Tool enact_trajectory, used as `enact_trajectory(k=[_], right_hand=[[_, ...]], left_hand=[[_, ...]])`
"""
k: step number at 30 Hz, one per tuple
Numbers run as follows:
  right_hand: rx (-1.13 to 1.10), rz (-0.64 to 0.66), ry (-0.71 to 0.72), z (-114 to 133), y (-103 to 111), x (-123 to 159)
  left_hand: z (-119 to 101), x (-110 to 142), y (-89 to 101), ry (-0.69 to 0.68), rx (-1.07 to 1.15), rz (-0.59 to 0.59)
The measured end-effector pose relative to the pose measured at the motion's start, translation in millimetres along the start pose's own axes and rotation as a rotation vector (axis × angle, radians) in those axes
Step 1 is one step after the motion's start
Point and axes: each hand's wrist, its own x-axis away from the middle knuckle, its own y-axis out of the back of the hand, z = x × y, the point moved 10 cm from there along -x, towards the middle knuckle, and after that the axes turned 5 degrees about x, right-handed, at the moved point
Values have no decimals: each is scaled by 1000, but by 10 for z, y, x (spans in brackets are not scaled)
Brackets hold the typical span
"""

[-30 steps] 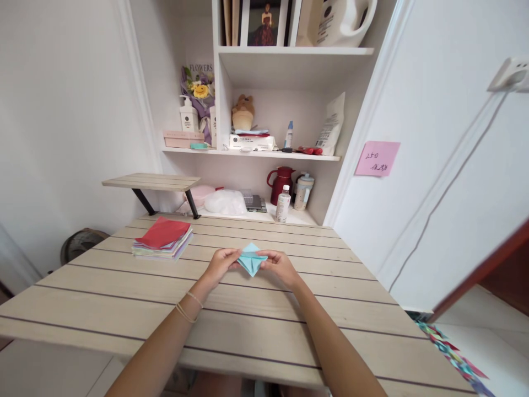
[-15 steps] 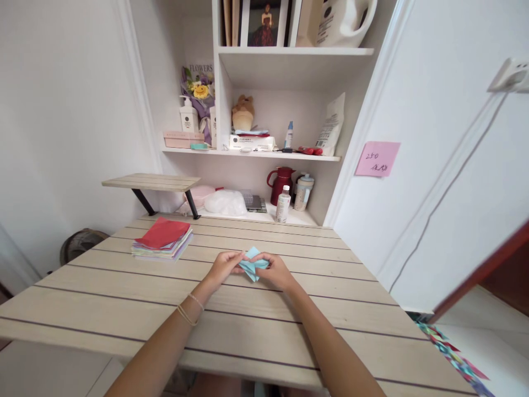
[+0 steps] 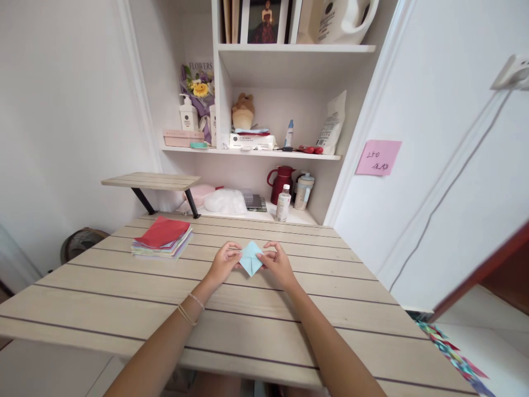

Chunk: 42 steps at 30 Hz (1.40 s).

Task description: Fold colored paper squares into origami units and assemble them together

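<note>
A light blue folded paper (image 3: 251, 258), now a flat diamond with a crease down its lower half, is held between my two hands just above the table. My left hand (image 3: 225, 262) pinches its left corner between thumb and fingers. On the opposite side, my right hand (image 3: 276, 264) grips the right corner, the thumb lying on the front face and the index finger raised. The fingers behind the paper are partly hidden. To the left lies a stack of coloured paper sheets (image 3: 163, 238) with a red one on top.
The slatted wooden table (image 3: 264, 331) carries a small raised shelf (image 3: 151, 181) at its back left. Behind it stand a bottle (image 3: 283, 204), a red jug (image 3: 281, 184) and a tumbler (image 3: 304, 192). A pink note (image 3: 378, 157) hangs on the right wall.
The blue paper has gone from opened-out, raised flaps to a flat diamond. My fingers have shifted outward to its side corners, with the right index finger lifting off.
</note>
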Motion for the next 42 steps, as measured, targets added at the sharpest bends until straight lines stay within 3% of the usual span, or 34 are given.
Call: enact_trajectory(k=[4,8,11,17,21,25,30,37,42], right_hand=[[61,4,68,75,13,-7],[168,94,65,46,-58,-9],[288,89,90,67,-39,-7],[572,58,248,318,-16,37],[519,133,244,330,-62,51],[462,220,187,244,-144,58],[479,182,182,232,-158,58],[327,143,54,84,-113,29],[209,152,52,121,-122,36]], left_hand=[[-39,4,17,-31,-71,-12],[-62,24,-45,-62,-53,46],[-80,38,-70,-95,-56,68],[-207,48,-38,-206,-361,38],[-372,89,-65,-313,-473,35],[-438,123,-144,-344,-450,87],[-463,121,-129,-360,-485,68],[-193,90,-140,-160,-294,107],[-63,76,-164,-81,-264,143]])
